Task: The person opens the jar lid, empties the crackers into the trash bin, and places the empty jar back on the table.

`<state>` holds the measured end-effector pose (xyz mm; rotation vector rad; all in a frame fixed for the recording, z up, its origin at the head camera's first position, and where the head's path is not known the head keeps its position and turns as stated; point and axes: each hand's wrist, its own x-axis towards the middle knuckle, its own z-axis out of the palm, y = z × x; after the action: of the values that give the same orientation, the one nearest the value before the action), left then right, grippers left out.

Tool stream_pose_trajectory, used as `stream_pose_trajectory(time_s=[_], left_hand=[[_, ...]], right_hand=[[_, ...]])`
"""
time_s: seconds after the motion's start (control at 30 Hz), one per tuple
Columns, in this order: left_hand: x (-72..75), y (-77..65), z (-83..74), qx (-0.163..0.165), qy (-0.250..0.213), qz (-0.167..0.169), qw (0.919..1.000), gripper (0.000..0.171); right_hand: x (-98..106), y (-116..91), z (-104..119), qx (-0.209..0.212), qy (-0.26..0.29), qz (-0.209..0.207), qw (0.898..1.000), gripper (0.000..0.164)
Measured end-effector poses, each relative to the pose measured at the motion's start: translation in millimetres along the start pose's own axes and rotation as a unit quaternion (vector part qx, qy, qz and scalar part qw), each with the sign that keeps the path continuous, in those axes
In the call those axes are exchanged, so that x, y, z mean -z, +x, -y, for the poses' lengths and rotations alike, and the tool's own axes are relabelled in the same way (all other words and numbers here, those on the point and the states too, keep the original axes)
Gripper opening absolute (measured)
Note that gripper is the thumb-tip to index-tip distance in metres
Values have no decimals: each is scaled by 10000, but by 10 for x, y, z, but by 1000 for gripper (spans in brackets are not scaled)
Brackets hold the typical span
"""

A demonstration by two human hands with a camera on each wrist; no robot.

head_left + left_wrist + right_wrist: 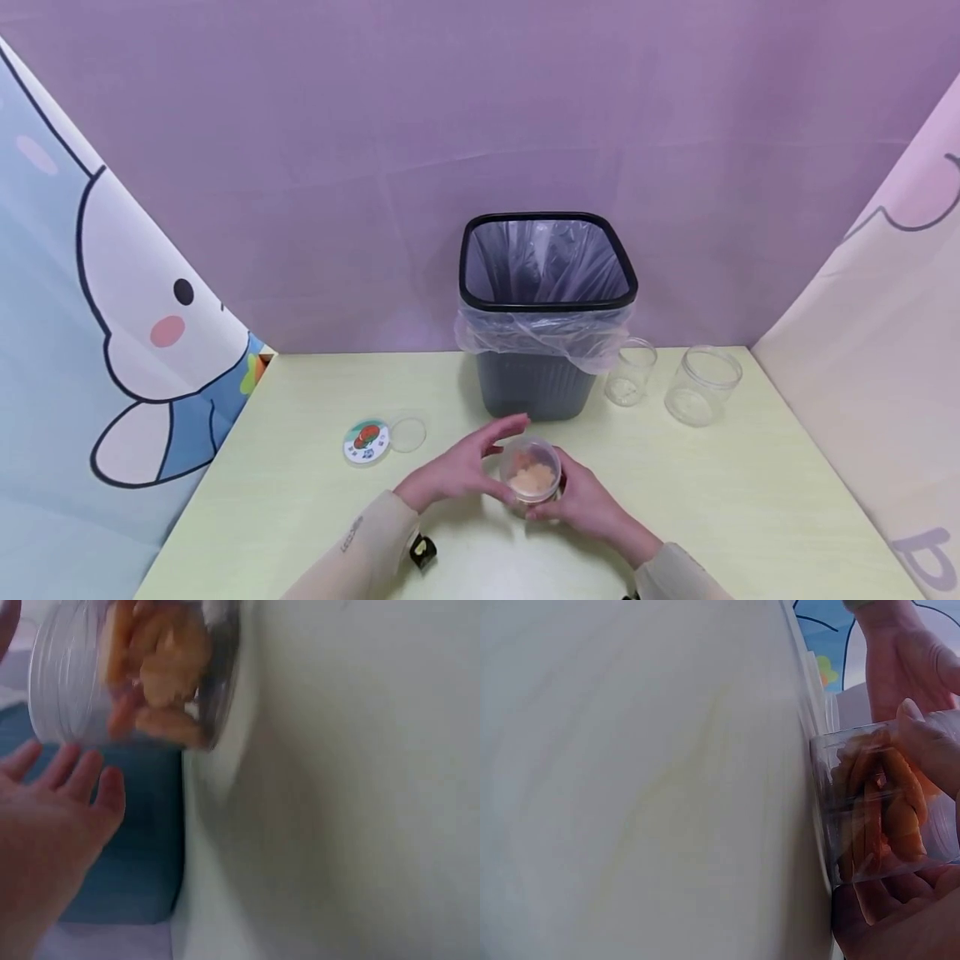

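Observation:
A clear plastic jar (529, 472) without a lid holds several orange and tan pieces (169, 671), also visible through its wall in the right wrist view. My right hand (592, 507) grips the jar from the right, with the thumb (928, 746) on one side and fingers underneath in the right wrist view. On the opposite side, my left hand (467, 468) is spread around the jar with fingers apart. Whether its fingertips touch the jar, I cannot tell. Left of the hands lie a round lid (367, 442) with a printed red fruit picture and a clear ring-like disc (407, 434).
Behind the jar stands a grey bin (536, 387) with a black rim and a translucent liner. Two clear jars, a narrow one (628, 375) and a wider one (701, 387), stand to its right on the pale table (750, 508). Purple cloth (337, 167) hangs behind.

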<state>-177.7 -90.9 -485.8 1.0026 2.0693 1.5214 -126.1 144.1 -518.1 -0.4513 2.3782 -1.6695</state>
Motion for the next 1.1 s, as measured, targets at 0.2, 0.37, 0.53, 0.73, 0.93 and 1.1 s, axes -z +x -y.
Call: stream_pose_trajectory(time_s=[0.2,0.37,0.53,0.73,0.93,1.1], left_hand=[[137,113,47,-102,-53,862,9962,110],[192,166,57,12,-38,1331,9911,108],[202,179,59,227,74,1453,9891,100],[174,165,68,220,0,1212,9924,94],[99,116,111,196,-241,697,9971,89],[-14,44,108,254,-285,87,9992,89]], right_hand=[[-2,4,-17,14,-8,-31,10000,92],[-12,0,-25,10,175,-29,9998,91],[-13,-4,-12,14,150,-31,9999,90],[-5,-8,15,10,23,-16,10000,88],[-3,-7,8,-5,47,-20,10000,89],[-3,-2,10,-11,108,-16,9999,90]])
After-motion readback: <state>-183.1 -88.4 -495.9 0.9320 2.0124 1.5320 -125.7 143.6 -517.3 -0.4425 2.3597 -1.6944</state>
